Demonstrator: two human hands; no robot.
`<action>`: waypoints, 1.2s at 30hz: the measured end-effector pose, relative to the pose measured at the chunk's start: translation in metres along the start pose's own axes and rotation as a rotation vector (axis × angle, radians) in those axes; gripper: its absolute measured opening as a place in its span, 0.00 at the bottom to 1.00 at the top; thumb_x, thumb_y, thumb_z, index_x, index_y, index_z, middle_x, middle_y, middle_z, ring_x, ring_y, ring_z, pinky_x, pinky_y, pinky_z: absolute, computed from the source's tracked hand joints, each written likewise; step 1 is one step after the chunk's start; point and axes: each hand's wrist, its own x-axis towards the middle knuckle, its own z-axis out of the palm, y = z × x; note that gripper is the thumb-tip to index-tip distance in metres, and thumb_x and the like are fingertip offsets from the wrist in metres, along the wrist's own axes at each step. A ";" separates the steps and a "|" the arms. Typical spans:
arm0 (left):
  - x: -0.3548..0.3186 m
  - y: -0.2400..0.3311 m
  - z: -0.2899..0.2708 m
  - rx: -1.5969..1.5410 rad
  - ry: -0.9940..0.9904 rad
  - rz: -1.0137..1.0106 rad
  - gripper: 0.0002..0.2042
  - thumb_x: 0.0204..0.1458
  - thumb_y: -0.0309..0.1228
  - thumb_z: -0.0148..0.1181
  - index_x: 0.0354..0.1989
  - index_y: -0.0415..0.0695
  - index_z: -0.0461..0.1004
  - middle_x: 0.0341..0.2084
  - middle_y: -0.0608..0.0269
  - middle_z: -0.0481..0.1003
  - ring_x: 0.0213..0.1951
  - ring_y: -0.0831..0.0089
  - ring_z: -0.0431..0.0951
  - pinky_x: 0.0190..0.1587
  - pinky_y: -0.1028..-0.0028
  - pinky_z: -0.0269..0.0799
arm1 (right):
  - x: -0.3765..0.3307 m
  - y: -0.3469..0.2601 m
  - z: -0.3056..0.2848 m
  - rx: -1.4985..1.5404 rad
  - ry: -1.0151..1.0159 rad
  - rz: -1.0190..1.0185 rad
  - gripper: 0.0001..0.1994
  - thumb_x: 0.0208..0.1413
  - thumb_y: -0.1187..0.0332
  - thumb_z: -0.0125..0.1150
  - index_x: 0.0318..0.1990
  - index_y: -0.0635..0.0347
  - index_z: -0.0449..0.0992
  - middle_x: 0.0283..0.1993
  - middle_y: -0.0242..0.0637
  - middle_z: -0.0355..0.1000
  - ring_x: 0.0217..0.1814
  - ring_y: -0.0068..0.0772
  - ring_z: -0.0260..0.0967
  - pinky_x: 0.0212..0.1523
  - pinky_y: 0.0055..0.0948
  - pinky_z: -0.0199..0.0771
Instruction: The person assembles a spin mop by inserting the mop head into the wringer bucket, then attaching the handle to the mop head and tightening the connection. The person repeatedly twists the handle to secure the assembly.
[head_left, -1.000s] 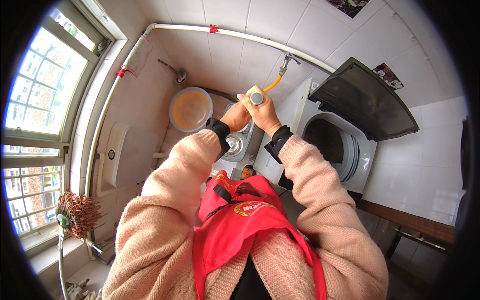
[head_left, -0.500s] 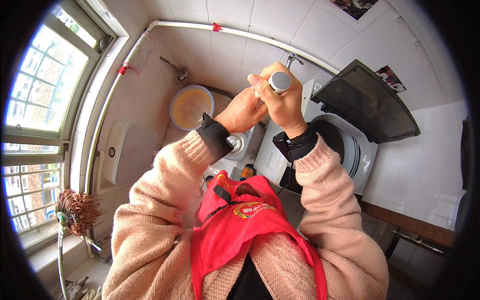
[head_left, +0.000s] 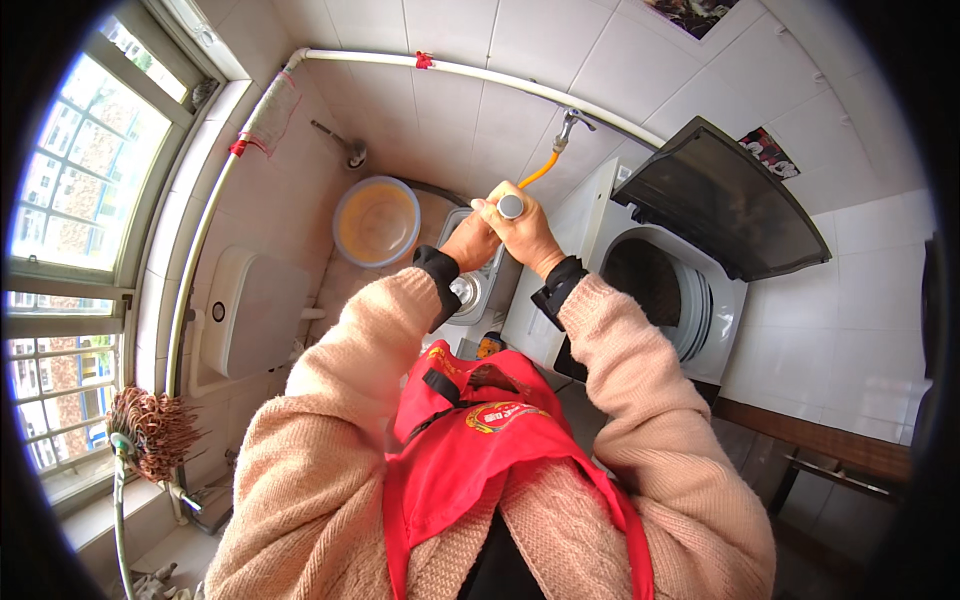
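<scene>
Both of my hands are closed round an upright mop handle point(head_left: 510, 207), seen nearly end-on with a round grey cap on top. My right hand point(head_left: 528, 238) wraps it near the cap, thumb side up. My left hand point(head_left: 470, 243) grips just below and to the left, partly overlapped by the right. Under my hands stands a grey bucket point(head_left: 476, 316) with a round metal basket point(head_left: 463, 291) in it. The lower end of the mop is hidden behind my hands and sleeves.
Left of the bucket sits a round plastic basin point(head_left: 341, 222). A tap point(head_left: 566, 127) with an orange hose point(head_left: 540, 173) is on the far wall. At right, a washing machine point(head_left: 540, 310) has its dark lid point(head_left: 725, 205) raised. A brown stringy mop point(head_left: 155, 432) leans by the window.
My hands and the mop handle have come lower and nearer, to the left of where they were. The tap and orange hose now show beyond them.
</scene>
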 end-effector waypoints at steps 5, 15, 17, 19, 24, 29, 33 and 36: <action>0.007 0.069 -0.032 -0.045 -0.060 -0.015 0.12 0.58 0.26 0.55 0.50 0.38 0.69 0.40 0.49 0.76 0.44 0.59 0.75 0.49 0.63 0.71 | 0.011 -0.065 -0.023 -0.036 -0.093 -0.088 0.08 0.58 0.69 0.64 0.31 0.61 0.72 0.27 0.26 0.71 0.31 0.16 0.66 0.33 0.23 0.71; 0.026 0.096 -0.047 -0.072 -0.045 0.075 0.14 0.58 0.28 0.54 0.51 0.37 0.68 0.44 0.49 0.75 0.47 0.57 0.75 0.53 0.64 0.70 | 0.033 -0.095 -0.017 0.197 0.148 -0.292 0.17 0.56 0.64 0.69 0.24 0.60 0.66 0.20 0.26 0.65 0.23 0.17 0.59 0.25 0.24 0.65; 0.021 0.066 -0.034 -0.128 0.008 0.065 0.14 0.58 0.27 0.54 0.51 0.38 0.69 0.44 0.49 0.74 0.47 0.56 0.74 0.53 0.64 0.70 | 0.030 -0.061 -0.011 0.140 0.141 -0.241 0.16 0.56 0.67 0.68 0.25 0.61 0.66 0.20 0.28 0.63 0.23 0.19 0.56 0.26 0.25 0.65; 0.016 0.038 -0.023 -0.080 -0.009 0.016 0.13 0.58 0.26 0.53 0.50 0.38 0.68 0.42 0.48 0.74 0.47 0.55 0.74 0.52 0.63 0.69 | 0.027 -0.034 -0.005 0.138 0.152 -0.256 0.15 0.55 0.69 0.68 0.25 0.61 0.66 0.19 0.30 0.62 0.23 0.20 0.54 0.26 0.25 0.65; 0.004 -0.010 -0.006 0.028 -0.028 0.011 0.11 0.59 0.25 0.52 0.49 0.38 0.68 0.40 0.47 0.74 0.45 0.52 0.74 0.50 0.61 0.70 | 0.009 0.004 0.003 0.002 0.053 -0.102 0.11 0.58 0.67 0.63 0.30 0.61 0.67 0.23 0.32 0.66 0.27 0.22 0.61 0.33 0.28 0.70; 0.019 0.003 -0.020 -0.075 -0.147 -0.137 0.11 0.60 0.27 0.54 0.49 0.38 0.69 0.40 0.50 0.75 0.45 0.62 0.75 0.50 0.65 0.71 | 0.019 -0.011 -0.007 0.008 -0.029 0.000 0.11 0.60 0.67 0.63 0.30 0.61 0.69 0.25 0.30 0.71 0.29 0.19 0.64 0.34 0.26 0.72; 0.026 0.069 -0.042 -0.107 -0.095 -0.003 0.14 0.60 0.31 0.57 0.51 0.38 0.69 0.42 0.51 0.76 0.46 0.63 0.75 0.50 0.65 0.70 | 0.026 -0.078 -0.032 0.153 -0.060 -0.133 0.11 0.59 0.67 0.65 0.30 0.61 0.71 0.28 0.28 0.73 0.34 0.18 0.72 0.34 0.22 0.72; 0.030 0.117 -0.062 -0.114 -0.144 0.119 0.16 0.60 0.34 0.58 0.51 0.38 0.69 0.43 0.47 0.76 0.45 0.55 0.76 0.50 0.62 0.70 | 0.028 -0.128 -0.058 0.054 -0.044 -0.256 0.09 0.60 0.69 0.63 0.29 0.60 0.71 0.26 0.27 0.72 0.29 0.16 0.69 0.32 0.19 0.69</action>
